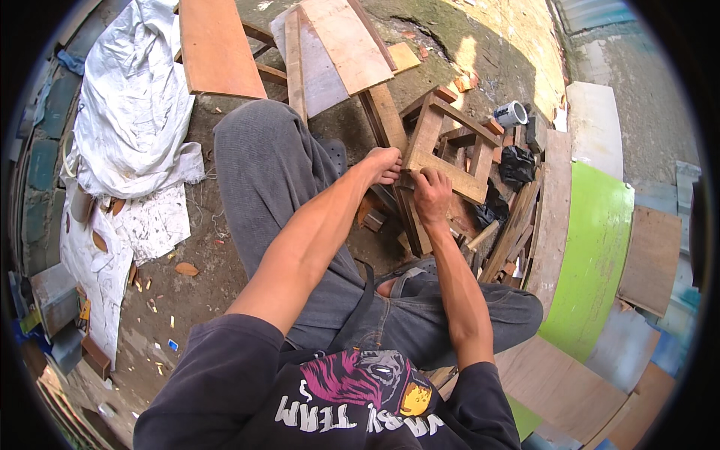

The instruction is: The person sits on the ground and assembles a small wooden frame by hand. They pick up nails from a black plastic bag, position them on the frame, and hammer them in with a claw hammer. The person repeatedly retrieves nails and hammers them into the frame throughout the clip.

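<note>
A small wooden frame with legs (448, 174), like a stool without its seat, lies tilted on a long wooden beam (384, 118) in front of me. My left hand (384, 165) is closed at the frame's near left corner, its fingers curled together; what they pinch, if anything, is hidden. Beside it, my right hand (433, 196) grips the near rail of the frame, fingertips bent over the wood. The two hands are close together but apart. Both forearms reach forward over my bent legs.
An orange-brown board (217, 52) and a pale plank (349, 45) lie ahead. A white sheet (135, 97) covers the left side. Wood scraps, a black plastic bag (517, 165) and a white paint can (511, 114) sit to the right, near a green panel (592, 255).
</note>
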Demonstrator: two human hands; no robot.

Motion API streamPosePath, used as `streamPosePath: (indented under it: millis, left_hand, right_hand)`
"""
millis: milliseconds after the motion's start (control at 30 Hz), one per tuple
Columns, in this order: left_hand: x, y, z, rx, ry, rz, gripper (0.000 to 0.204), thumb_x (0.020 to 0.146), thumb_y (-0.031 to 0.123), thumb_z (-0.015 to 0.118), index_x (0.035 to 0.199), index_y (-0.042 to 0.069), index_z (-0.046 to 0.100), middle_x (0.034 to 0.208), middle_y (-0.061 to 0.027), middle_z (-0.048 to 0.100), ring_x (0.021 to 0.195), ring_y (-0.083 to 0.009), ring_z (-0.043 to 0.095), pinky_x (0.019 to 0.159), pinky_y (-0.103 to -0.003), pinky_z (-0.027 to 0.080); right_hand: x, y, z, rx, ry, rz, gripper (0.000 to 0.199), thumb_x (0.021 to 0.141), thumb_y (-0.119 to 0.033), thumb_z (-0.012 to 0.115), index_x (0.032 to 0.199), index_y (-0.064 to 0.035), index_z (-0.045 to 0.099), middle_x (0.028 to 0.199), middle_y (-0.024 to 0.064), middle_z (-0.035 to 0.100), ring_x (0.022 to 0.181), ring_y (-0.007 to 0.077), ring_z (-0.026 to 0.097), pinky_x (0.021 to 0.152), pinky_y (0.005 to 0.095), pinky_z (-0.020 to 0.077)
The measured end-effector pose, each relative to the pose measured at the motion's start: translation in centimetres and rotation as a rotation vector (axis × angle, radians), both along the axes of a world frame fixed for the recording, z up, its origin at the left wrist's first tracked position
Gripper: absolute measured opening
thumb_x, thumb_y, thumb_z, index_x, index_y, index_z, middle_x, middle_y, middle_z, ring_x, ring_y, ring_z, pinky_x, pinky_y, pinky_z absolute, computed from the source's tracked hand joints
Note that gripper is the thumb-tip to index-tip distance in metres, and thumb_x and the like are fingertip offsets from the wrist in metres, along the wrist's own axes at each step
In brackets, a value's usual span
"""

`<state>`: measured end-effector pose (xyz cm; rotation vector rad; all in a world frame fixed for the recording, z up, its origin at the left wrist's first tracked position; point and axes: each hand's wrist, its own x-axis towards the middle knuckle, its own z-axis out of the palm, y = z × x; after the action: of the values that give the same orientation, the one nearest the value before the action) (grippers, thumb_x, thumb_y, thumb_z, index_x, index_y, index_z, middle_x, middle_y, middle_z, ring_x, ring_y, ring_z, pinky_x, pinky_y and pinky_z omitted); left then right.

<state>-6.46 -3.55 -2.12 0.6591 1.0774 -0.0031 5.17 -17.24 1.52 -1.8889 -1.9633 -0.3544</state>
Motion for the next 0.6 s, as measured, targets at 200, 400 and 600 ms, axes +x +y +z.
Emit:
streamPosePath:
  millis: [200,400,600]
  left_hand:
    - [0.0,0.3,-0.1,0.024,0.008,-0.069,0.022,0.092,0.034,0.054,0.089,0.014,0.063,0.086,-0.0003,0.067,0.086,-0.0188,0.067,0.075,-0.036,0.052]
    - [0.2,-0.1,1.0,0.130,0.068,-0.142,0.031,0.097,0.039,0.047,0.096,0.013,0.064,0.100,-0.0034,0.072,0.086,-0.0173,0.067,0.075,-0.035,0.048]
    - [1.1,-0.6,2.1,0.668,0.277,-0.142,0.049,0.095,0.045,0.050,0.115,0.003,0.066,0.105,-0.0142,0.072,0.096,-0.0301,0.067,0.085,-0.042,0.049]
  right_hand:
    - [-0.6,0.3,0.1,0.019,-0.008,-0.035,0.014,0.076,-0.011,0.068,0.089,-0.0143,0.067,0.090,0.0015,0.060,0.087,0.0233,0.059,0.075,0.0396,0.0439]
    - [-1.2,0.4,-0.1,0.023,0.038,-0.119,0.008,0.078,-0.013,0.069,0.085,-0.0142,0.066,0.087,0.0017,0.061,0.087,0.0237,0.060,0.077,0.0399,0.0447]
    - [-1.0,0.1,-0.1,0.090,0.157,-0.099,0.012,0.077,-0.014,0.072,0.086,-0.0127,0.066,0.090,0.0022,0.063,0.090,0.0246,0.061,0.079,0.0394,0.0452]
